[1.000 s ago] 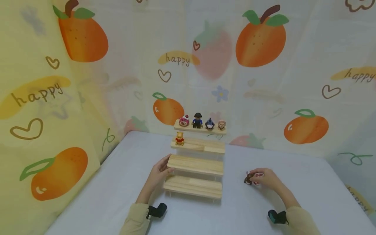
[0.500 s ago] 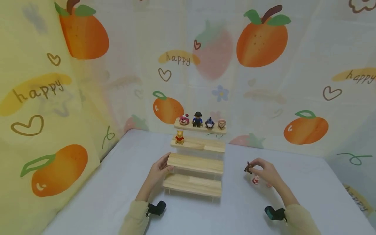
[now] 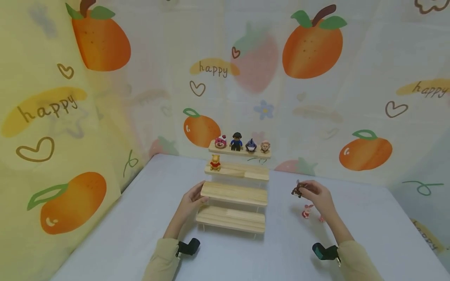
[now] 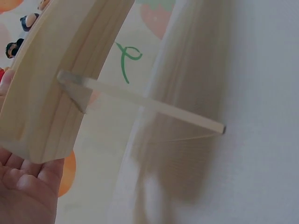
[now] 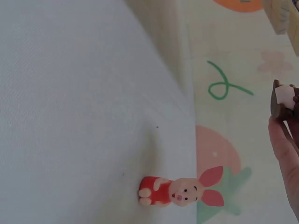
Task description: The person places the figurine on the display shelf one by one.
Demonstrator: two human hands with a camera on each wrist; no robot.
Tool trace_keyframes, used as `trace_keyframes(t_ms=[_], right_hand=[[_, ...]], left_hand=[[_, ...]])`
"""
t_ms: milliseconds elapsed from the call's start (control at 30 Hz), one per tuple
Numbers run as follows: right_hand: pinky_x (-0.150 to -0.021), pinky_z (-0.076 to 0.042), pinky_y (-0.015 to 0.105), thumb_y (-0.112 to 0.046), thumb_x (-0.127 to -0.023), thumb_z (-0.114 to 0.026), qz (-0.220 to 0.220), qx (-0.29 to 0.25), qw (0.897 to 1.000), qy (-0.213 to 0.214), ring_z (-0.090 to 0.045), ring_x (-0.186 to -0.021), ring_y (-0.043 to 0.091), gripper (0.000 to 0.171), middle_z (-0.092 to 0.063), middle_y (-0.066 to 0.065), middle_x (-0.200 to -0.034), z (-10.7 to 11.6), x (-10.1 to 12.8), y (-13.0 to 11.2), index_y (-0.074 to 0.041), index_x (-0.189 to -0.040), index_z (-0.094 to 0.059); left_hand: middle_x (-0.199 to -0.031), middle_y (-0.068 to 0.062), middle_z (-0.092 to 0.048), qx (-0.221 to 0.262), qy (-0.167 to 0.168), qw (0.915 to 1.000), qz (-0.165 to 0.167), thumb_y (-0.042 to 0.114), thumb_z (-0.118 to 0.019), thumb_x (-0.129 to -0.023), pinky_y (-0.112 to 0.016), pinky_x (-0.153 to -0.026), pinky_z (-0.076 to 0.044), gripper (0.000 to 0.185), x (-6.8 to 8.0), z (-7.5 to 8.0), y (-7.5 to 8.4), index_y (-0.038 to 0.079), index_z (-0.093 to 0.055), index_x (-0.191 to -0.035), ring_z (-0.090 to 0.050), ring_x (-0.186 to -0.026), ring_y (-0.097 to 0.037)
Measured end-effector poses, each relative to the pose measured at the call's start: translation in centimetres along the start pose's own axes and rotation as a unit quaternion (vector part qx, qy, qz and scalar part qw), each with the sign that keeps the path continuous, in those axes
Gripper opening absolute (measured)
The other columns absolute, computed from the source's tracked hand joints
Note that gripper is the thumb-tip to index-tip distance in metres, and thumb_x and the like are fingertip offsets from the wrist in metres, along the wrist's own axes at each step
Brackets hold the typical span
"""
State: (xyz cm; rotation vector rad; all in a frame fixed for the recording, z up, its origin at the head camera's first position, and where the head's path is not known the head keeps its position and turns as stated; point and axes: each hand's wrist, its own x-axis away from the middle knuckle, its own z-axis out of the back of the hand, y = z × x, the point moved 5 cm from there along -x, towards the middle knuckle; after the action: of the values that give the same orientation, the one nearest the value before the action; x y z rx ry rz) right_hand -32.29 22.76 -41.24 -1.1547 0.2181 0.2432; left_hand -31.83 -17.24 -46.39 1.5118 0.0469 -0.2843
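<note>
My left hand [image 3: 190,200] grips the left end of a wooden stepped shelf [image 3: 233,194] at its third board from the top. In the left wrist view a board's end [image 4: 51,130] and a pale support leg [image 4: 149,103] are close up. Right of the shelf, my right hand [image 3: 319,196] pinches a small brown figurine [image 3: 296,191] above the table; its kind is hard to tell. Under that hand a Piglet figurine [image 3: 306,212] stands upright, seen closely in the right wrist view. Another small pink figure [image 3: 321,219] is partly hidden by the right wrist.
Several figurines line the top board, among them a pink bear [image 3: 220,142], a blue-shirted toy person [image 3: 236,142] and a blue donkey [image 3: 251,146]. A Winnie-the-Pooh figurine [image 3: 215,163] sits left on the second board. A fruit-printed curtain [image 3: 147,78] stands behind the white table [image 3: 116,238].
My right hand has lifted the brown figurine off the table and carried it up and away, uncovering the Piglet figurine. My left hand has stayed on the shelf.
</note>
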Motion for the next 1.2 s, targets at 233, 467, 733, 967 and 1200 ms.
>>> trace_keyframes(t_ms=[233,467,733,967,1200], right_hand=[[-0.069,-0.051,0.021,-0.014,-0.086,-0.062,0.054,-0.063,0.997,0.000,-0.059,-0.081,0.014,0.019,-0.064,0.007,-0.089,-0.1,-1.3,2.7,-0.007,-0.103,-0.064],[-0.071,-0.052,0.026,-0.019,-0.084,-0.065,0.036,-0.072,0.997,0.007,-0.059,-0.087,0.018,0.028,-0.063,0.009,-0.096,-0.7,-3.2,4.6,-0.009,-0.109,-0.063],[-0.066,-0.053,0.026,-0.020,-0.082,-0.067,0.041,-0.078,0.996,0.020,-0.060,-0.084,0.019,0.026,-0.062,0.011,-0.091,-2.4,-3.6,1.4,-0.006,-0.104,-0.065],[-0.067,-0.054,0.030,-0.021,-0.082,-0.067,0.087,-0.146,0.985,-0.014,-0.060,-0.084,0.019,0.027,-0.062,0.011,-0.090,-4.1,-3.5,-2.6,-0.006,-0.103,-0.064],[-0.070,-0.053,0.029,-0.011,-0.087,-0.059,0.062,-0.050,0.997,-0.016,-0.060,-0.084,0.020,0.025,-0.060,0.018,-0.090,-5.4,-2.9,-8.5,0.007,-0.105,-0.060]], left_hand=[[-0.136,-0.017,-0.036,0.009,0.003,0.9999,0.006,0.012,-0.066,-0.082,-0.027,-0.087,-0.043,0.063,0.0,-0.1,0.0,0.002,-0.035,-0.136,-0.044,-0.116,-0.030],[-0.135,-0.020,-0.036,0.011,-0.007,0.9999,-0.006,0.010,-0.064,-0.083,-0.026,-0.086,-0.045,0.062,-0.1,0.1,0.0,-0.001,-0.033,-0.136,-0.047,-0.112,-0.030],[-0.138,-0.020,-0.032,0.014,-0.013,0.9997,-0.015,0.011,-0.064,-0.083,-0.027,-0.085,-0.045,0.065,0.1,-0.1,0.0,0.000,-0.031,-0.137,-0.048,-0.110,-0.028],[-0.136,-0.019,-0.035,0.010,-0.006,0.9999,-0.012,0.013,-0.065,-0.082,-0.026,-0.087,-0.043,0.065,0.1,-0.1,0.0,0.001,-0.032,-0.137,-0.047,-0.112,-0.029],[-0.137,-0.019,-0.033,0.007,-0.002,1.0000,-0.003,0.013,-0.066,-0.082,-0.027,-0.090,-0.041,0.065,0.2,-0.1,0.1,0.001,-0.033,-0.137,-0.040,-0.118,-0.030]])
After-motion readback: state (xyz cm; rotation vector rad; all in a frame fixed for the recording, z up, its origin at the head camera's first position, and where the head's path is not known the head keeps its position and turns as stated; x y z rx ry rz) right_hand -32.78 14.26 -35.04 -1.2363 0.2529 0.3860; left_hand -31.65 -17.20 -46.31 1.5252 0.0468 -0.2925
